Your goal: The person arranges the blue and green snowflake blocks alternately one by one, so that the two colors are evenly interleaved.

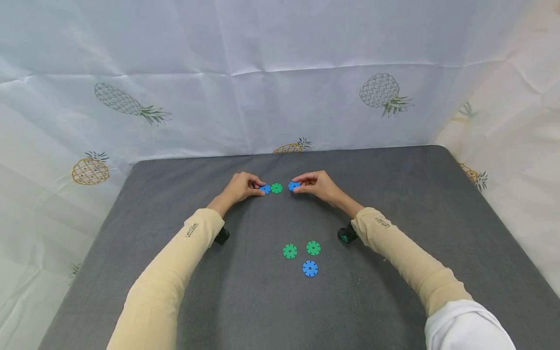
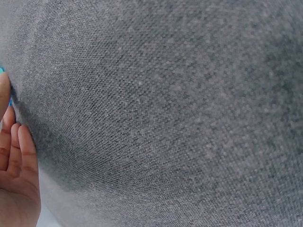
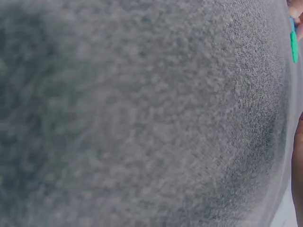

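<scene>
Near the far side of the table my left hand [image 1: 242, 186] pinches a blue notched disc [image 1: 265, 189] between thumb and fingers. A green notched disc [image 1: 276, 188] adjoins that blue one on its right. Across a small gap, my right hand [image 1: 321, 186] pinches a second blue disc [image 1: 293, 185] by its right side. In the left wrist view the left hand [image 2: 19, 175] shows at the left edge, with a sliver of blue by the thumb. The right wrist view catches the green disc [image 3: 294, 47] edge-on, and part of the right hand [image 3: 298, 161] at the right border.
Closer to the body, two green discs [image 1: 289, 251] and one blue disc [image 1: 310, 268] lie flat on the grey cloth-covered table [image 1: 262, 301]. A white curtain [image 1: 262, 112] printed with pineapples hangs behind the table's far edge. Black wrist cameras [image 1: 222, 236] sit under both forearms.
</scene>
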The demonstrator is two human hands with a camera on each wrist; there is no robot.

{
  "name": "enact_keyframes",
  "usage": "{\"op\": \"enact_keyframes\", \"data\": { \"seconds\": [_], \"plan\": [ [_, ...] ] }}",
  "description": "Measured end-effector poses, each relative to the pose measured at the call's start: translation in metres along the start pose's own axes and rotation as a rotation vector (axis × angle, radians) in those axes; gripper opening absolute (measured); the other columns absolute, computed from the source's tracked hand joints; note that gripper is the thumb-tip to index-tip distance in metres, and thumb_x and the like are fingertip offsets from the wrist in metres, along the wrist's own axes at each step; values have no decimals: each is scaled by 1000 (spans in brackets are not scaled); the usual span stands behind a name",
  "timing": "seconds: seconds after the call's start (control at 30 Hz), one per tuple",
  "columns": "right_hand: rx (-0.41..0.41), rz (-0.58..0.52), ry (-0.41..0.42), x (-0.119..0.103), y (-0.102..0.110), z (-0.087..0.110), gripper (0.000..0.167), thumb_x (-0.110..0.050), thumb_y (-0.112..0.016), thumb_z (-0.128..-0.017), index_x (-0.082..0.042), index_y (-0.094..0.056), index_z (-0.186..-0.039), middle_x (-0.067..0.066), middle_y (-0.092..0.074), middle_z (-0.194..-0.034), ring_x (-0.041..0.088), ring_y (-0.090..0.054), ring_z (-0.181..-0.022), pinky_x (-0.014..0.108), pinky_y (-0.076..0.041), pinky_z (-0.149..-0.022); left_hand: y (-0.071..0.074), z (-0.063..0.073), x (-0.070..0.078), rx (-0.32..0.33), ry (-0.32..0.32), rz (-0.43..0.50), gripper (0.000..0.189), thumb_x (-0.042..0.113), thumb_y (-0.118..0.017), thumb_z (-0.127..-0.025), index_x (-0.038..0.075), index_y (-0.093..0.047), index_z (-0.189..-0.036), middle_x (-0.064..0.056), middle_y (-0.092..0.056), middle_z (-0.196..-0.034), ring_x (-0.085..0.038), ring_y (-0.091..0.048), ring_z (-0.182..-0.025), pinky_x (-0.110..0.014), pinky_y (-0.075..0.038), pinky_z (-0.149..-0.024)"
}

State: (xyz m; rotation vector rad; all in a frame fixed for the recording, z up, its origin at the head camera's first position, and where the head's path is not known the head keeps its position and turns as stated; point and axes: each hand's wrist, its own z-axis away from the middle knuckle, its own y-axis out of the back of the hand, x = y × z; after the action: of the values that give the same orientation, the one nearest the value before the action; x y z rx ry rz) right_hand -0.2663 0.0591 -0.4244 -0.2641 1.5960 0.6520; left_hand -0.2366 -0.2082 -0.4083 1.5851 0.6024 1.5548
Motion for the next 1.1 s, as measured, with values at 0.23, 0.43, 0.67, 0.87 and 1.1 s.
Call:
{"op": "enact_keyframes", "data": {
  "seconds": [0.23,0.43,0.67,0.87,1.1],
  "plan": [
    [46,65,-16,3,-6,-5,31,-7,-75,-82,2,-70,-112,13,-69,-92,14,-59,-75,24,-50,-68,0,-2,0,-11,11,0,25,21,-77,-83,9,-75,-106,-6,-67,-92,-14,-56,-73,-27,-43,-67],
    [102,183,-11,3,-13,-9,32,-15,-78,-81,-4,-73,-111,9,-70,-94,16,-60,-79,26,-49,-68,2,-1,2,-23,17,5,26,19,-77,-83,8,-75,-106,-6,-67,-93,-14,-56,-72,-26,-43,-66],
    [146,258,10,1,-17,-11,31,-15,-78,-81,-3,-73,-109,11,-72,-95,19,-62,-79,29,-49,-70,3,1,5,-18,29,20,26,20,-78,-82,8,-75,-105,-6,-67,-92,-13,-55,-70,-25,-42,-65],
    [138,306,-25,-2,-19,-11,34,-16,-78,-81,-4,-72,-113,13,-71,-101,20,-60,-81,30,-48,-72,2,0,0,-8,10,55,27,18,-78,-82,6,-75,-105,-6,-67,-90,-11,-52,-66,-24,-41,-63],
    [103,356,-35,-4,-17,-11,34,-11,-78,-81,-3,-71,-113,13,-69,-96,18,-56,-77,28,-45,-69,2,0,-2,1,17,92,27,16,-79,-80,4,-75,-104,-6,-67,-89,-11,-52,-65,-23,-40,-62]
  ]
}}
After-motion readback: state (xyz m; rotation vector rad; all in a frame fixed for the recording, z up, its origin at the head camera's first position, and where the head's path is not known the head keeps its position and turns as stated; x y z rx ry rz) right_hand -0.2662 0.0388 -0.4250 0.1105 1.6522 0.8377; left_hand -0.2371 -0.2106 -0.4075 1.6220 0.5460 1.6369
